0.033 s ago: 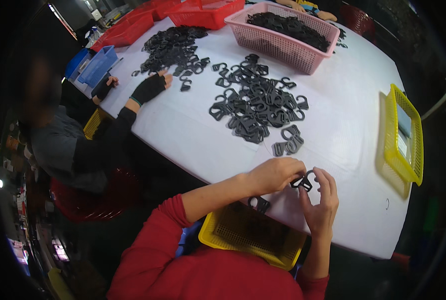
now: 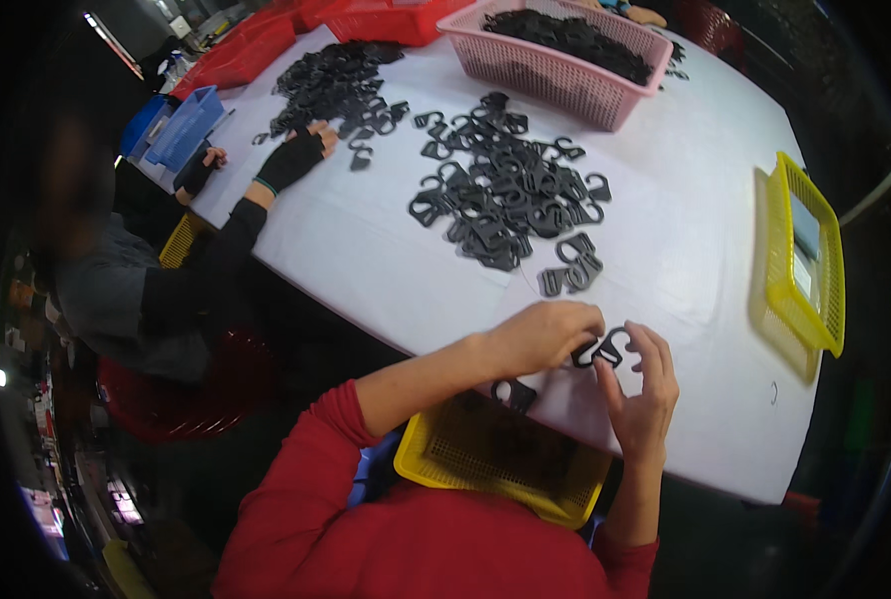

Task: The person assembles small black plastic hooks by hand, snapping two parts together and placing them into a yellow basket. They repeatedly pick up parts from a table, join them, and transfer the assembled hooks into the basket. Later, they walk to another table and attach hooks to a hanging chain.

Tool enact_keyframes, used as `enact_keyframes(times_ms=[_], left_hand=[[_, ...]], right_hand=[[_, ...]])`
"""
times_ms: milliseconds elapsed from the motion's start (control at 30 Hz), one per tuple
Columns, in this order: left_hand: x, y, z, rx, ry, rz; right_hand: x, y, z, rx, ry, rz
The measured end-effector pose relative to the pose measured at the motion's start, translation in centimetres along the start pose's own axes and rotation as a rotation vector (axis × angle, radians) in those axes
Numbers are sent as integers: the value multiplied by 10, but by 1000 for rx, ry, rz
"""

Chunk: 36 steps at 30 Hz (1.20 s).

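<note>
Over the near edge of the white table [image 2: 685, 250], my left hand [image 2: 550, 334] pinches a black plastic hook [image 2: 582, 353], its fingertips partly covering it. My right hand [image 2: 647, 394] grips another black plastic hook [image 2: 613, 346] between thumb and fingers, its curved end upward. The two pieces touch or overlap; I cannot tell whether they are joined. Beside my left wrist, one loose hook [image 2: 513, 395] lies at the table edge. A spread pile of like hooks [image 2: 510, 190] lies ahead of my hands, with a few [image 2: 572, 268] nearest to me.
Below the table edge sits a yellow basket [image 2: 421, 469]. Another yellow basket [image 2: 777, 290] stands at right. A pink basket of black pieces [image 2: 535, 85] and red trays [image 2: 381, 22] are at the back. On the left, a co-worker's gloved hand [image 2: 296, 160] touches a second pile [image 2: 331, 85].
The two hooks in my fingers have spread apart slightly, showing more of both. The whole view has shifted a little, so the table sits higher in it.
</note>
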<state>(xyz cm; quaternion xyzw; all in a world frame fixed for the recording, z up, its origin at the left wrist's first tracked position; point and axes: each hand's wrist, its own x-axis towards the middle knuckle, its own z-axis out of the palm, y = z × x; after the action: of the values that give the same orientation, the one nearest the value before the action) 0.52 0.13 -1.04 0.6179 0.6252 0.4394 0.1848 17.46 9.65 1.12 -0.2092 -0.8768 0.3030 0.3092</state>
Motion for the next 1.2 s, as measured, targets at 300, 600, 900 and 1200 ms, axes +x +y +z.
enact_keyframes(times_ms=[300,600,900,1200], left_hand=[[-14,-12,-25,311,131,-165],[3,-30,-17,554,199,-64],[-2,-25,-19,283,153,-119],[33,-42,-12,765,274,-20]], right_hand=[[7,17,0,-407,-149,270],[72,41,48,-339,-145,-222],[45,46,10,34,71,252],[43,81,5,-158,148,358]])
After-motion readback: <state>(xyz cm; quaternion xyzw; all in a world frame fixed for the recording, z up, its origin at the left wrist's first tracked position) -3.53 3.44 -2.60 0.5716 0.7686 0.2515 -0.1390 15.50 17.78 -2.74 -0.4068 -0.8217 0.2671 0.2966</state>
